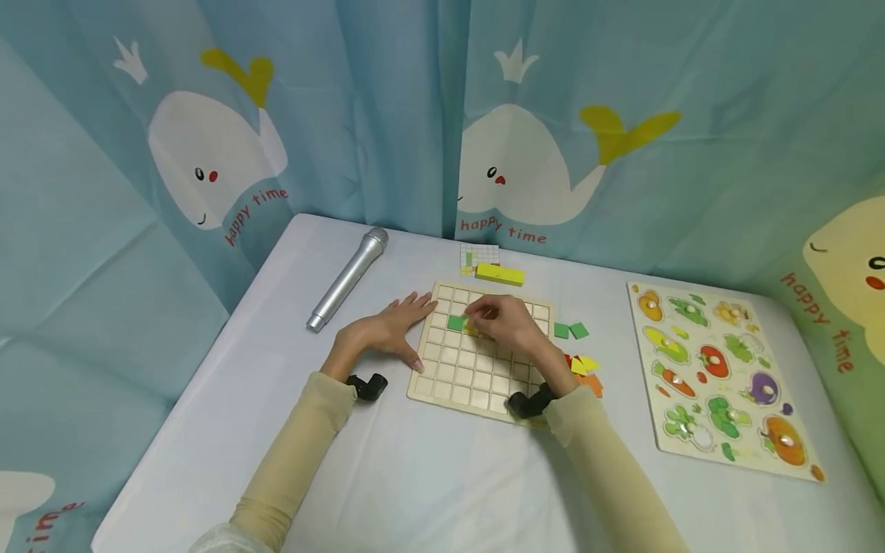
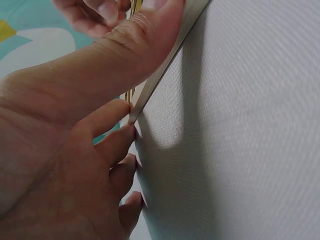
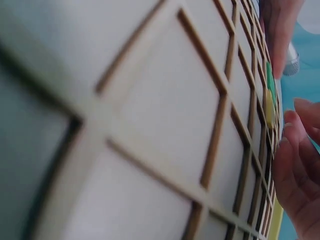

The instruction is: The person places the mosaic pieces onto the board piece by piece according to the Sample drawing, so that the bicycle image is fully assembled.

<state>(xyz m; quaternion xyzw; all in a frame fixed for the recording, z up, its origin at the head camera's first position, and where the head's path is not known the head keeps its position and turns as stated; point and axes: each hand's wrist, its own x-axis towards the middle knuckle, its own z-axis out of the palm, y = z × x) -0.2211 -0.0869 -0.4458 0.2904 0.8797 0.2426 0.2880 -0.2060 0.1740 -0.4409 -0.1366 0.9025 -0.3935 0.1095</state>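
Note:
A square wooden grid board [image 1: 445, 373] lies on the table. My left hand [image 1: 390, 326] is spread at its left side, with thumb and fingertips along the edge; the left wrist view shows the thumb [image 2: 160, 30] over the rim. A green square tile [image 1: 455, 322] sits in a cell, and a yellow piece [image 3: 270, 109] lies beside it, partly covered by my right hand in the head view. My right hand [image 1: 508, 321] hovers close over that yellow piece, fingers loosely bent with fingertips near each other. Nothing shows between them in the right wrist view.
A small pattern card [image 1: 477, 254] and a yellow block [image 1: 500, 274] lie behind the board. Green tiles [image 1: 578, 330] and red, yellow and orange pieces [image 1: 589, 382] lie right of it. A silver microphone [image 1: 348, 279] is at left, a vegetable puzzle [image 1: 719, 376] at far right.

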